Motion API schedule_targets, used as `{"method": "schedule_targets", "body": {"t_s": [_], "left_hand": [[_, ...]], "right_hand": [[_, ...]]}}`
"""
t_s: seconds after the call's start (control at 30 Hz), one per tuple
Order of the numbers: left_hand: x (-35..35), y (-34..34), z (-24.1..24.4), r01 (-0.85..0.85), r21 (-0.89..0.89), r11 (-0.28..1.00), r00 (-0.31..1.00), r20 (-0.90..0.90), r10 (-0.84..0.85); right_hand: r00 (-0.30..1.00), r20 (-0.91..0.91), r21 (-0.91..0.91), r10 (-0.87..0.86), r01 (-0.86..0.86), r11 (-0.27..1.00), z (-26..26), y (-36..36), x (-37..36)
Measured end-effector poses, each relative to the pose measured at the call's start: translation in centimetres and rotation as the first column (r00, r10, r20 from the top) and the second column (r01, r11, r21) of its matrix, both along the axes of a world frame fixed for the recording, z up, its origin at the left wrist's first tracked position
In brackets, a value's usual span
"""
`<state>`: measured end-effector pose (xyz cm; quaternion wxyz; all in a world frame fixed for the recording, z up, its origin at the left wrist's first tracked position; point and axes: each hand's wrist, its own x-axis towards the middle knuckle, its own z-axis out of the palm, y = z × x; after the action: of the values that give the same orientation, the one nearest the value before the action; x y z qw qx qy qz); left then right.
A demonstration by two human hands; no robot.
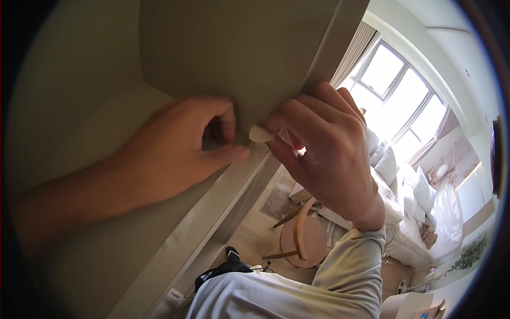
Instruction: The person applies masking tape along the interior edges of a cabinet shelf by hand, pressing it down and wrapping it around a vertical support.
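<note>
Between the thumb and index finger of my right hand is a small pale piece, flat with a rounded end. It may be tape or a plastic strip. That hand is at the front edge of a beige cabinet panel, its other fingers curled near the panel's edge strip. My left hand reaches inside the cabinet, close to the inner corner. Its fingers are bent and its thumb points at the pale piece, a short gap away. Nothing shows in its grasp, though the curled fingertips are partly hidden.
The cabinet's lower front edge runs diagonally below my hands. On the wooden floor behind stands a round-seated wooden chair by a rug. A sofa with white cushions lies under a bright window.
</note>
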<state>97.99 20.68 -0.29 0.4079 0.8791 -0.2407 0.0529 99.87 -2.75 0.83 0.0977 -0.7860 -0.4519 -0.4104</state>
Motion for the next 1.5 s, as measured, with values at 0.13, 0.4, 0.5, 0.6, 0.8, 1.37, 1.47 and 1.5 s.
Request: {"method": "schedule_targets", "body": {"t_s": [0.13,0.4,0.5,0.6,0.8,1.37,1.47,1.5], "left_hand": [[1.0,-1.1,-0.1,-0.127,0.048,0.991,0.988,0.093,0.123],[1.6,-1.8,0.7,-0.241,0.242,0.940,0.915,0.380,0.137],[2.3,-1.5,0.3,-0.266,0.321,0.909,0.854,0.517,0.067],[2.8,-1.1,-0.3,-0.259,0.374,0.890,0.761,0.646,-0.050],[2.7,-2.6,0.3,-0.302,0.520,0.799,0.686,0.700,-0.197],[0.2,-2.4,8.7,-0.504,0.160,0.849,0.729,0.605,0.319],[-2.5,-4.1,7.3,-0.714,0.257,0.651,0.684,0.452,0.573],[-3.5,-5.5,5.5,-0.678,0.285,0.678,0.710,0.494,0.502]], "right_hand": [[1.000,-0.005,0.024,0.012,-0.012,1.000,0.0,0.1,0.1],[0.995,0.055,0.067,0.078,-0.082,0.994,-0.4,0.0,1.4],[0.984,0.024,0.171,0.175,-0.177,0.969,-0.5,-0.1,2.0],[0.958,0.012,0.311,0.286,-0.276,0.910,-0.4,-1.1,2.3],[0.956,-0.006,0.564,0.292,-0.238,0.791,-2.6,-4.0,2.3],[0.894,-0.218,0.630,0.392,-0.178,0.756,-8.1,-8.2,14.3],[0.903,-0.037,0.543,0.428,-0.341,0.767,-8.5,-8.7,17.7],[0.885,0.001,0.521,0.466,-0.398,0.755,-8.4,-8.7,18.6]]}}
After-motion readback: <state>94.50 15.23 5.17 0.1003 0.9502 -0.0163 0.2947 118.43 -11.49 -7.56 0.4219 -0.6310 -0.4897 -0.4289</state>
